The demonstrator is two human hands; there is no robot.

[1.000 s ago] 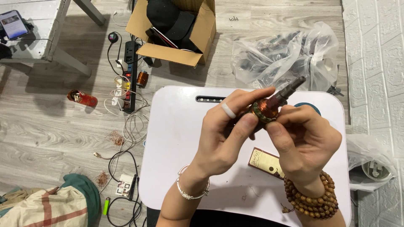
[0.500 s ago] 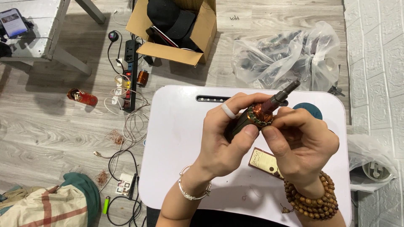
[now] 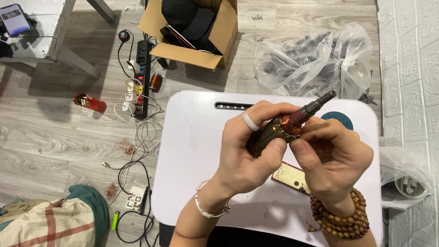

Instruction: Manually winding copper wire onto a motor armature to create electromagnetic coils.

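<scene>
Motor rotor (image 3: 281,130) held above the white lap table (image 3: 192,151), approx centre-right of the top, not resting on it. Left hand (image 3: 249,155) is wrapped round the dark lower body of the rotor, thumb pressed near the copper winding; grip is firm. Right hand (image 3: 331,160) is pinched at the copper winding end from the right side, fingertips touching the rotor, so both hands are grasping the same part.

Key relation: rotor long axis runs lower-left to upper-right, shaft tip pointing up-right & away from the person, clear of both hands. Body end sits inside left palm; winding end lies between left thumb and right fingertips. Right hand is the nearer to the winding, left the nearer to the body.

Vs earlier frame: hands & rotor in approx same place over the table, tilt much the same; right fingertips look closed in tighter at the winding. Change is slight.

Nearby: brass-coloured lighter (image 3: 290,176) flat on the table under the hands. Floor beyond: cardboard box (image 3: 183,50), clear plastic bag (image 3: 315,61), power strip (image 3: 142,77) w/ loose cables
</scene>
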